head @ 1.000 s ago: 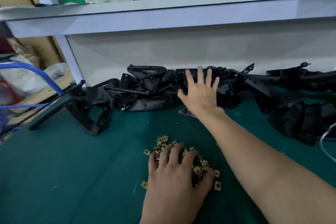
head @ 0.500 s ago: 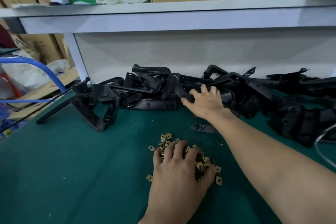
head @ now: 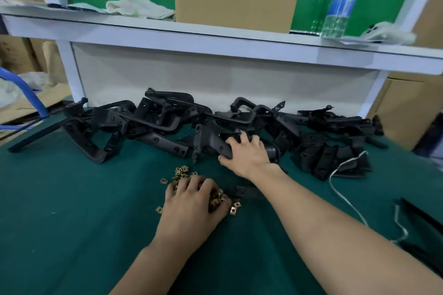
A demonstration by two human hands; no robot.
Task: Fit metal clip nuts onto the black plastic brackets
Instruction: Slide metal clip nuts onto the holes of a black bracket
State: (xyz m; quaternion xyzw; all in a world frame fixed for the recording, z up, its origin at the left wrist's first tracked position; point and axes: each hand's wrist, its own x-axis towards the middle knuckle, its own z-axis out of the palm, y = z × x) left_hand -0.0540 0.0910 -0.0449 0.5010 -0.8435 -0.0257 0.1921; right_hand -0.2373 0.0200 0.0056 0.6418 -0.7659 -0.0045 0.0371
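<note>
Right grip (head: 249,154) curls round a black plastic bracket (head: 212,142) at the front of the tangled black heap (head: 153,124), left grip (head: 191,202) cupped over the loose brass-coloured metal clip nuts (head: 181,171) on the green desk (head: 60,223).

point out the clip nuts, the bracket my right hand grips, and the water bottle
clip nuts (head: 181,172): head view, far edge of the pile
bracket (head: 211,139): head view, flat arm
water bottle (head: 341,8): head view, blue label
</note>
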